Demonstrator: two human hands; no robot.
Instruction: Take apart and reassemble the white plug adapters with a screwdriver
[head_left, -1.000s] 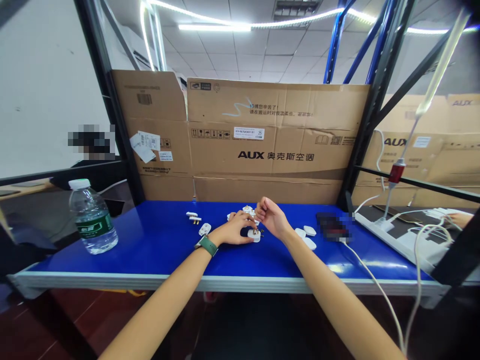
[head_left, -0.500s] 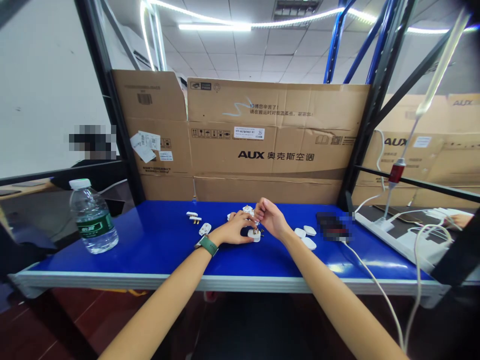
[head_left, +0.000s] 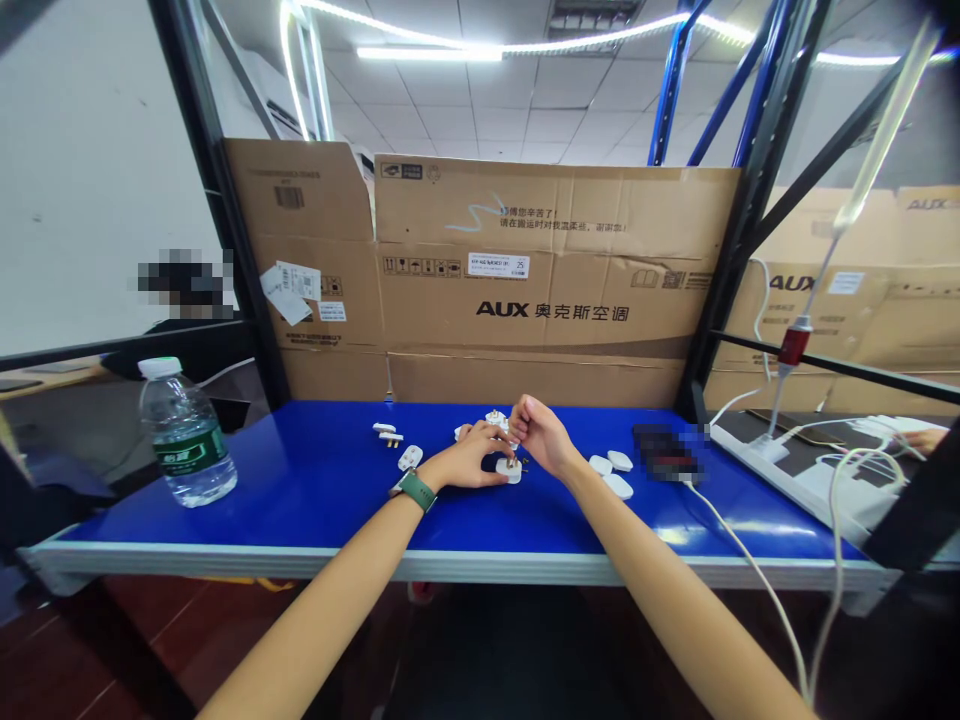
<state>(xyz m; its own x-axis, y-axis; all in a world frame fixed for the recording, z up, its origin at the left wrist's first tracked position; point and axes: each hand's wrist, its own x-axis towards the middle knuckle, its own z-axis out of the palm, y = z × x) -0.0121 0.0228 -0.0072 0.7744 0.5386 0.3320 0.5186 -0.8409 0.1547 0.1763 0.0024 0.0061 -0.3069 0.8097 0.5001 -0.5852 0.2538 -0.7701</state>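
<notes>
A small white plug piece [head_left: 510, 474] with metal pins on top lies on the blue tabletop [head_left: 315, 515]. My left hand [head_left: 477, 456] is closed on its edge with thumb and fingers, steadying it. Just above and to the right, my right hand [head_left: 541, 434] is closed, fingers curled in a pinch; anything in it is hidden. Tiny brass-coloured pins [head_left: 525, 466] lie beside the held piece. Behind my hands sits a cluster of white plug parts [head_left: 495, 416], partly covered. A white plug part with holes [head_left: 410, 458] rests left of my left wrist.
Two white plug parts with pins [head_left: 388, 434] lie farther left. Several flat white covers [head_left: 618, 486] are right of my right wrist. A water bottle [head_left: 187, 440] stands at left, a black device with a cable [head_left: 667, 455] at right. Cardboard [head_left: 540, 300] walls the back.
</notes>
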